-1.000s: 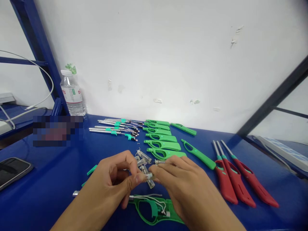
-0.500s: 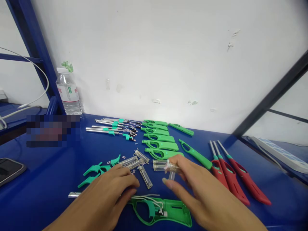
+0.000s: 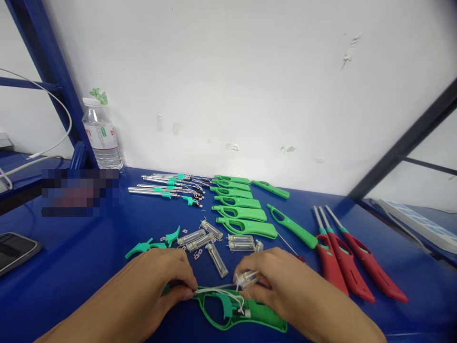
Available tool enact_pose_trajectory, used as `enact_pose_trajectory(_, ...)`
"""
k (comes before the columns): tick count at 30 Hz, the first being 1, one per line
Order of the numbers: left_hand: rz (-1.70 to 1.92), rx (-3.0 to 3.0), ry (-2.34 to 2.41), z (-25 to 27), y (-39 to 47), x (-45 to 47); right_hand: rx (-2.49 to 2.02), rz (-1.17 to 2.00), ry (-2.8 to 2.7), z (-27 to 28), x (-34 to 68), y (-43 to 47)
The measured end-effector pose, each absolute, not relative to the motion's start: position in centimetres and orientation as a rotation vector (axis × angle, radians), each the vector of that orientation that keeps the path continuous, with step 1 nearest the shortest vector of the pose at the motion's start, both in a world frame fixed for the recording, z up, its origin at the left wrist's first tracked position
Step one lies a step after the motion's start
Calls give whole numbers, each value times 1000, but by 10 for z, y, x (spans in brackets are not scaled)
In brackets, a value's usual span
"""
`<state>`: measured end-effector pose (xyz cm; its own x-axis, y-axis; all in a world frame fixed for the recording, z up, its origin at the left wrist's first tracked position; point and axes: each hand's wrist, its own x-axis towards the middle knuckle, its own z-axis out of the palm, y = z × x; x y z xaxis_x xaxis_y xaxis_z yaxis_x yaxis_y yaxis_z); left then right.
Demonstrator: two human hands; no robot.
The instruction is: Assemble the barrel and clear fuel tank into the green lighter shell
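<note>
An open green lighter shell half (image 3: pixel 269 318) lies in front of me, with a teal trigger (image 3: pixel 225 305), white wires (image 3: pixel 233 296) and a thin tube inside or over it. My left hand (image 3: pixel 166 276) is closed in a pinch at the shell's neck, where the wires and tube come out. My right hand (image 3: pixel 274 281) grips a clear lighter fuel tank (image 3: pixel 249 278) above the shell. The valve end of this tank points left, close to the free end of the tube; I cannot tell whether they touch.
Several clear fuel tanks (image 3: pixel 216 260) and teal triggers (image 3: pixel 141 247) lie beyond my hands. Farther back are metal lighter rods (image 3: pixel 153 190) and green shells (image 3: pixel 246 227). Red lighters (image 3: pixel 330 262) and a thin screwdriver (image 3: pixel 291 247) lie right; a phone (image 3: pixel 16 250) and water bottle (image 3: pixel 103 138) left.
My right hand has moved down and left with the fuel tank, which is now tilted sideways near the tube. The left fingers have shifted slightly and pinch at the shell's neck.
</note>
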<state>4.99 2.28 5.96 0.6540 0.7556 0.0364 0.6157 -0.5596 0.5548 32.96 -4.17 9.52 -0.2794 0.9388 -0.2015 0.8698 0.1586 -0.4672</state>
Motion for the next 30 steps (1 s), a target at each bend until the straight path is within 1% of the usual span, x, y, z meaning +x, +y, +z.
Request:
enact_pose_trajectory(7,328,2467,1001,58,23,49,-1747,776,-2320,90,332,-40)
enact_pose_trajectory(16,455,2708,1024,58,3,48,-1825,749,-2311,87,333,-42)
enact_pose_trajectory(25,562,2790,949,24,12,50,-1829,792,-2328,89,330,-43)
enact_pose_trajectory(30,540,2745,982,32,12,50,-1732,739,-2303,99,329,-45)
